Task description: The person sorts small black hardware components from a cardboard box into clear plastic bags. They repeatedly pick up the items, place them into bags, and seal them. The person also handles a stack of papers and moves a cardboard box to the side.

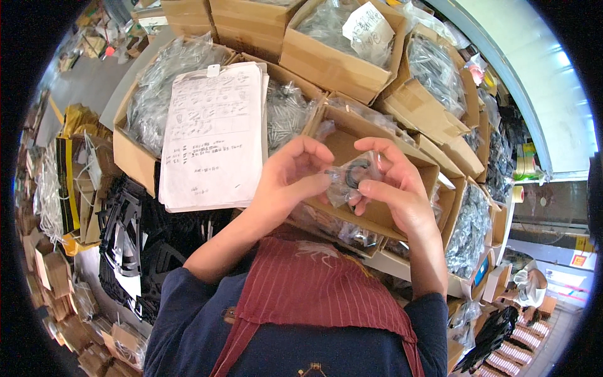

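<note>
Between my hands is a small clear plastic bag (342,190) with a black, curved, ring-like part (358,171) inside. My right hand (402,191) grips the bag's right side, its thumb pressed on the front and the fingers behind. At the bag's left edge, my left hand (286,179) pinches the plastic with the thumb and curled fingers. Both hands are raised over an open cardboard box (399,220). What the fingers behind the bag touch is partly hidden.
A stack of handwritten sheets (213,144) lies on boxes at the left. Cardboard boxes (326,66) of bagged parts surround the hands. Black plastic parts (125,245) are piled at the lower left. A pale panel (540,75) borders the right.
</note>
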